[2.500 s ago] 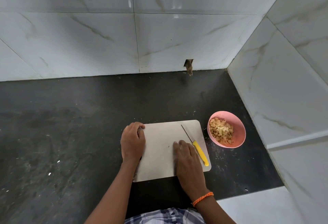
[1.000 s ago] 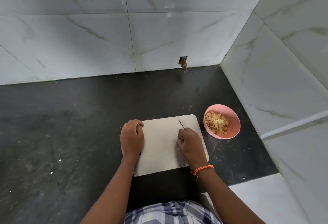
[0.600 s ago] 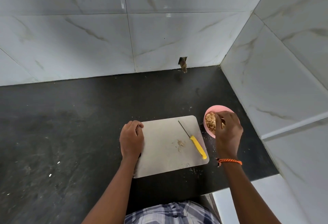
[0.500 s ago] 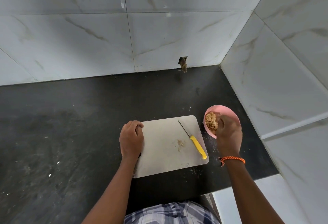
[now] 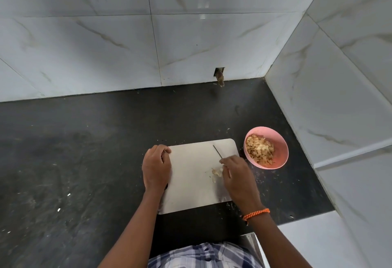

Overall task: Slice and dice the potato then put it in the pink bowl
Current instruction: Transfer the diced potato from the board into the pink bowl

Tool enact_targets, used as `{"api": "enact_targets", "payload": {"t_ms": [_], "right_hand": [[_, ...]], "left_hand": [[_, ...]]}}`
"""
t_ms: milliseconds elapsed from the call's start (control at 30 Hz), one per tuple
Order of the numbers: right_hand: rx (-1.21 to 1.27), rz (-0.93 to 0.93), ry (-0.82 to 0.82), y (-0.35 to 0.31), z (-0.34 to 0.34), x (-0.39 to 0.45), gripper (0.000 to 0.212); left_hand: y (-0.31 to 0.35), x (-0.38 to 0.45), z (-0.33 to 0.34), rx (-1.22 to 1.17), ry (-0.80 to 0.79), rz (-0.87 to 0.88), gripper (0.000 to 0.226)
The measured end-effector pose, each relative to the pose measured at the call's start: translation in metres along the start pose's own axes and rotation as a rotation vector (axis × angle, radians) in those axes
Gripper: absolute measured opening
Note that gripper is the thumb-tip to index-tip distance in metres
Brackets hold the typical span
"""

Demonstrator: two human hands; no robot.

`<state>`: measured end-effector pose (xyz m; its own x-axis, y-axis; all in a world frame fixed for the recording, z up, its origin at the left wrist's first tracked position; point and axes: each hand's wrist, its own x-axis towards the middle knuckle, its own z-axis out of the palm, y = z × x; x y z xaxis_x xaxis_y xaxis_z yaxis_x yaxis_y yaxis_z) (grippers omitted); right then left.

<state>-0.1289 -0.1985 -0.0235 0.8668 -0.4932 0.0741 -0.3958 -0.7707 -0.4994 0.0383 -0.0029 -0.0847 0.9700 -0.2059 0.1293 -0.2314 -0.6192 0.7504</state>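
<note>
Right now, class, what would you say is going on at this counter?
A person is finishing a potato-dicing job. The left hand grips the left edge of the cutting board and steadies it. The right hand is down on the board, its fingers at a few last potato bits, apparently gathering them. The knife lies on the board, mostly hidden by that hand. The pink bowl beside the board already holds most of the diced potato.

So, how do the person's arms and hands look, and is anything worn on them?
Both forearms are bare, with no sleeves, gloves, rings or watch in view. The right hand has one thing at its wrist: a thin orange braided thread bracelet with a small loose end hanging. The left hand and its wrist carry nothing. At the bottom edge a blue and white checked garment shows.
</note>
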Motion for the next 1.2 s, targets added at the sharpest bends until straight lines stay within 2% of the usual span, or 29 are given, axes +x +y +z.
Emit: {"api": "enact_targets", "payload": {"t_ms": [100, 200, 433, 800, 1033, 1200], "right_hand": [[-0.109, 0.010, -0.094, -0.001, 0.020, -0.011, 0.030], [-0.237, -0.061, -0.158, -0.006, 0.033, -0.021, 0.047], [-0.360, -0.177, -0.174, -0.012, 0.036, -0.042, 0.067], [-0.400, -0.179, -0.204, -0.010, 0.034, -0.024, 0.025], [-0.363, -0.107, -0.246, -0.018, 0.034, -0.010, 0.035], [-0.299, -0.072, -0.242, -0.019, 0.035, 0.001, 0.029]], "left_hand": [[0.001, 0.000, 0.000, 0.004, -0.003, -0.008, 0.028], [0.001, 0.000, 0.000, 0.005, -0.002, -0.019, 0.028], [0.001, 0.000, 0.000, 0.006, -0.006, -0.013, 0.028], [0.000, 0.000, 0.000, 0.013, -0.003, -0.003, 0.028], [0.000, -0.001, -0.001, 0.007, 0.000, -0.010, 0.028], [0.000, -0.001, -0.001, -0.011, -0.007, -0.009, 0.028]]}}
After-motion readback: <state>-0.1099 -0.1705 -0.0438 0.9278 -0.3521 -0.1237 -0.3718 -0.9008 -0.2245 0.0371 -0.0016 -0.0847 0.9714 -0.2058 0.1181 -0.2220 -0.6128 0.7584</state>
